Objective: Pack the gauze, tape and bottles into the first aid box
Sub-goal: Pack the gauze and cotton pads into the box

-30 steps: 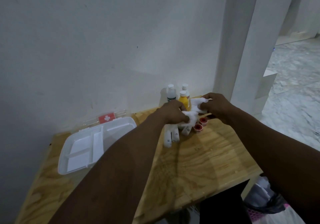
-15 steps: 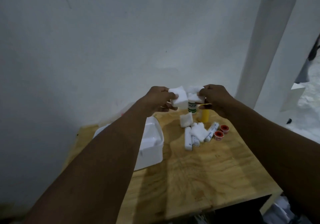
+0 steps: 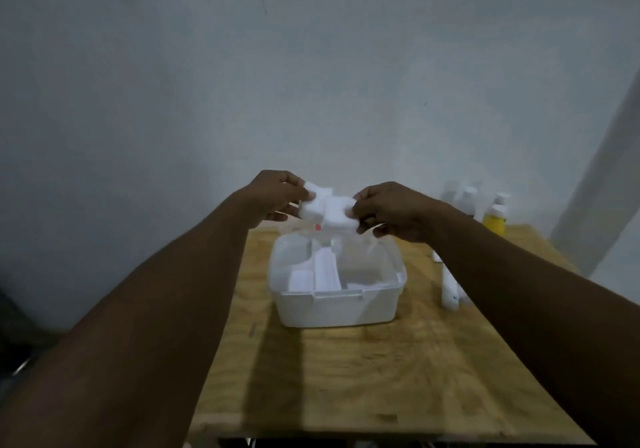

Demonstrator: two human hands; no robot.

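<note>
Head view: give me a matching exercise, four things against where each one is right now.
Things:
1. gauze pads
2. first aid box
3. yellow bottle
4. white roll

Places:
A. lying on the table, right of the box
B. held by the left hand and right hand, above the box
C. open on the table
D. standing at the table's back right corner

Pairs: 1-B, 2-C, 3-D, 4-A
</note>
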